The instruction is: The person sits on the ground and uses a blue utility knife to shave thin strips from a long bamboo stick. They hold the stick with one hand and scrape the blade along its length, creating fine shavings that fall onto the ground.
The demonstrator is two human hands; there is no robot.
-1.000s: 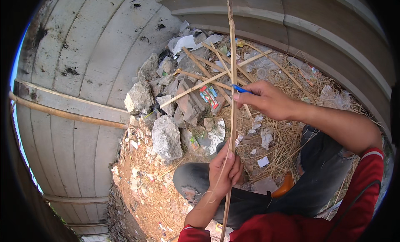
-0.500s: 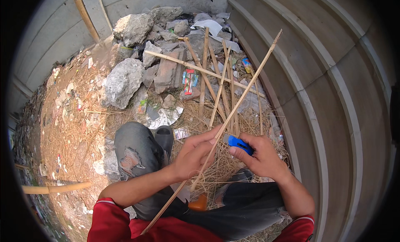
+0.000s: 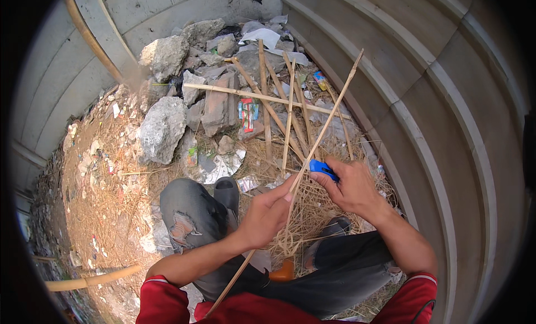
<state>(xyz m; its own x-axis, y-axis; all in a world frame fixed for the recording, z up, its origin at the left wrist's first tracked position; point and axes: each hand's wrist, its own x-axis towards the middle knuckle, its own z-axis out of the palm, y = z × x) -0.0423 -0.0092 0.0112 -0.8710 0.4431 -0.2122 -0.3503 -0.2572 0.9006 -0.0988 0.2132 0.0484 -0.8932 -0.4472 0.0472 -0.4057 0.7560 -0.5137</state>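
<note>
A long, thin bamboo strip slants from my lap up toward the far right. My left hand is closed around its middle, above my knees. In my right hand is a blue box cutter, gripped with the thumb along its side. The cutter's front end is against or very close to the strip, just beyond my left fingers; its blade is hardly visible. Thin curled shavings hang beneath the strip by my left hand.
Several bamboo strips lie crossed ahead, over rubble and dry straw. Big grey stones are left of them. A ribbed wall rises close on my right. An orange object sits between my legs. A bamboo pole lies at left.
My right hand with the box cutter has moved up along the bamboo strip, away from me. The strip stands a little steeper, and the view has shifted slightly.
</note>
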